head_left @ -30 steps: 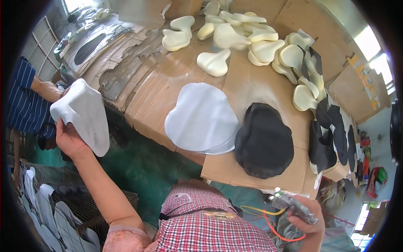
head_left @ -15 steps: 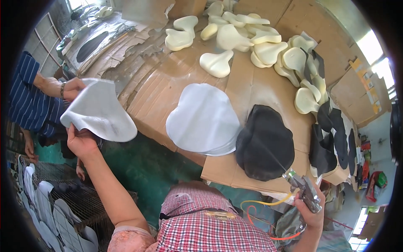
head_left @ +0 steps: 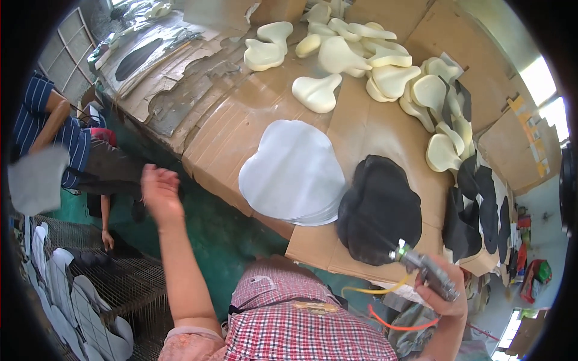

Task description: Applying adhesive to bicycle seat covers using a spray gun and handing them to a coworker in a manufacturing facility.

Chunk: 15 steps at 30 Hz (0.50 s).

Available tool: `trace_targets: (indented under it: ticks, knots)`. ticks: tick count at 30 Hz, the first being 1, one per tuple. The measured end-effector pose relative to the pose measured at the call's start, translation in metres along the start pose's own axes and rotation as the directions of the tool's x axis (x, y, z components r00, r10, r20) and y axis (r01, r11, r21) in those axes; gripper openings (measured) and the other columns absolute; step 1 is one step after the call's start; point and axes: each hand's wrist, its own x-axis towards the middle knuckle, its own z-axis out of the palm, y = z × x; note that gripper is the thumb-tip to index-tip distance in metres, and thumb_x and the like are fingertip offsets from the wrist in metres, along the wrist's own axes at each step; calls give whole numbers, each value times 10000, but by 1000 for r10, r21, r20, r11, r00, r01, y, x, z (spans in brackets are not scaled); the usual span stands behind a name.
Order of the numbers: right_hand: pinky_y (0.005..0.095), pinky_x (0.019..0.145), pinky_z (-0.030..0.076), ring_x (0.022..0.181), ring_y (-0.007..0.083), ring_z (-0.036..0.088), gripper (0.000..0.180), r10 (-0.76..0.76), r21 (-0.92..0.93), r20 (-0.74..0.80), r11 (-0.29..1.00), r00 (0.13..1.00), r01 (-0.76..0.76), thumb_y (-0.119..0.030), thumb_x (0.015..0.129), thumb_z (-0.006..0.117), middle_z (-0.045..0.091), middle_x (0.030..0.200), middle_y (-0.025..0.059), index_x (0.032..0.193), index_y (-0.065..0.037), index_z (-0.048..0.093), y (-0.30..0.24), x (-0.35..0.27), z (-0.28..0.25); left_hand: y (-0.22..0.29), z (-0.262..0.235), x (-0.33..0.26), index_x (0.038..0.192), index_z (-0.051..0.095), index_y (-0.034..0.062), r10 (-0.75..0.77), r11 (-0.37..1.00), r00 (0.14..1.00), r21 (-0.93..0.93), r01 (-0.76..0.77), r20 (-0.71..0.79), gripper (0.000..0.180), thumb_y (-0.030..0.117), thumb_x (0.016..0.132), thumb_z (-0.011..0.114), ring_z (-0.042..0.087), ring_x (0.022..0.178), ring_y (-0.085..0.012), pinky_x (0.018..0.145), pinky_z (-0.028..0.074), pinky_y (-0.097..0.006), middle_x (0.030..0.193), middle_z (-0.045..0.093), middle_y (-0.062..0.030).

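Note:
My left hand [head_left: 161, 189] is empty, its fingers loosely bent, above the floor left of the cardboard-covered table. My right hand [head_left: 448, 295] grips a metal spray gun [head_left: 424, 268] with yellow and orange hoses, its nozzle by the lower edge of a stack of black rounded sheets [head_left: 382, 207]. Left of these lies a stack of white sheets [head_left: 292, 171] with wavy outlines. A loose white sheet [head_left: 39, 180], blurred, is out by a person [head_left: 39, 120] in a striped blue shirt; that person's grip on it is not clear.
Cream foam saddle-shaped pads [head_left: 343, 57] are heaped at the table's back, with one pad [head_left: 317, 93] apart. Black pieces [head_left: 463, 225] hang over the right edge. At lower left, a wire rack [head_left: 141, 277] holds several pale grey pieces [head_left: 99, 313]. Cardboard [head_left: 229, 132] covers the table.
My left hand has let go of the white sheet and moved right, while the sheet has gone left with the person. The spray gun has shifted slightly left and turned.

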Motion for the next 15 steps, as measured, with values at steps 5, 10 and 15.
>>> trace_targets:
  ticks: [5, 10, 15]
  knots:
    - [237, 646, 470, 694, 102, 592, 510, 49, -188, 198, 982, 979, -11, -30, 695, 696, 632, 787, 57, 1186, 8, 562, -9, 5, -12, -161, -58, -41, 1128, 573, 21, -239, 633, 971, 757, 164, -10, 346, 89, 795, 638, 630, 705, -222, 645, 517, -319, 803, 621, -82]
    - [227, 646, 467, 691, 100, 588, 527, -67, 61, -80, 996, 995, 72, 15, 676, 677, 632, 776, 72, 1188, 22, 552, -5, 43, 0, -209, -33, -78, 1093, 588, 28, -189, -75, 978, 992, -103, 87, 373, 144, 751, 681, 623, 850, -283, 772, 496, -387, 909, 634, -115]
    - [243, 629, 473, 666, 141, 621, 513, -58, -132, 164, 988, 985, 80, 0, 676, 688, 637, 785, 81, 1174, 8, 567, 8, 16, -13, -212, -26, -82, 1024, 599, 43, -162, -180, 982, 976, -123, 94, 335, 185, 742, 709, 597, 936, -308, 815, 478, -405, 949, 627, -120]
